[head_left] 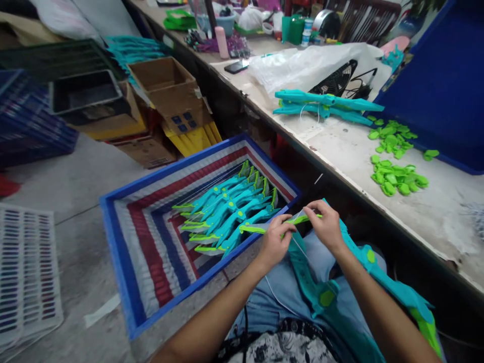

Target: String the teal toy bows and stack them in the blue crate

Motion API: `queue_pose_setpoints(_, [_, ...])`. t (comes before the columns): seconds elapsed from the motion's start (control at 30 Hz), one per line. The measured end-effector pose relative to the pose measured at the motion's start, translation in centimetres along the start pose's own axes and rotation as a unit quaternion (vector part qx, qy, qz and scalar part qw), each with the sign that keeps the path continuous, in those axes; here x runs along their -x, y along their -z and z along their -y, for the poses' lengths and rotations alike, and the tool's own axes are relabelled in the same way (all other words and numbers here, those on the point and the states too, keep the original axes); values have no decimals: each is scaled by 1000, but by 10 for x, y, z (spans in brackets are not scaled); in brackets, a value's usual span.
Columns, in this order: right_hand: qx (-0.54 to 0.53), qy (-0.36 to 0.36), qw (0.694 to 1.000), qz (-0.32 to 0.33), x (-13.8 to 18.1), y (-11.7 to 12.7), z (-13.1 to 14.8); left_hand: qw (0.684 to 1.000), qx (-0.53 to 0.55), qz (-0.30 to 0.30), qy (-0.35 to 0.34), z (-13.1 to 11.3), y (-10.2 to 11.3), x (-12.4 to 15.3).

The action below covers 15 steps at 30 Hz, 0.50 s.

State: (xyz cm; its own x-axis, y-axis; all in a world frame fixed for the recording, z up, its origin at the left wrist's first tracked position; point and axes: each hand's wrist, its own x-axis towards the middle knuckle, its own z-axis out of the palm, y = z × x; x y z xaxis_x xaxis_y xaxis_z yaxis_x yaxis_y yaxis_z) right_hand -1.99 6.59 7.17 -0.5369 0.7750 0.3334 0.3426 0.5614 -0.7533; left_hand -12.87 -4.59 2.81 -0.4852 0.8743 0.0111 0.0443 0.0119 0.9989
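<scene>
My left hand (279, 239) and my right hand (325, 222) pinch a narrow lime-green and grey strip (252, 228) between them, above my lap. Thin white cord (298, 246) hangs by the fingers and runs down over my jeans. Across my lap lie teal plastic parts with a lime-green disc (325, 297), shaped like a toy bow. A teal length (393, 282) with a green end extends under my right forearm. Left of my hands, several similar teal toy bows (230, 204) with green tips and strings sit in a row inside a blue-rimmed crate (170, 168).
On the workbench (348, 166) to my right lie lime-green pieces (399, 177) in two heaps and a tied teal bundle (325, 103). A blue bin (446, 91) stands behind them. Cardboard boxes (166, 80) and a white basket (28, 277) are on the left.
</scene>
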Motion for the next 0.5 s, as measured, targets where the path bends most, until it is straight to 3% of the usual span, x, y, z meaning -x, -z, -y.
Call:
queue_pose_setpoints(0.07, [-9,54,998,-13,13,-9,12,991,99,17,90,-4,2,-5])
queue_pose_setpoints(0.13, [-16,118,993,-3,28,-19,22,958,214,43,188,-9,7,-10])
queue_pose_setpoints(0.2, [-20,154,988,12,41,-28,24,942,240,62,226,-14,14,-14])
queue_pose_setpoints(0.27, [-18,155,988,12,50,-35,20,968,147,57,193,-18,21,-15])
queue_pose_setpoints(0.33, [-20,133,991,2,53,-41,13,993,10,28,110,-21,27,-14])
queue_pose_setpoints(0.4, [-30,104,994,-7,51,-45,9,996,-90,-12,22,-24,28,-12])
queue_pose_setpoints(0.5, [-65,55,996,-25,43,-47,11,996,-66,-57,0,-25,23,-10])
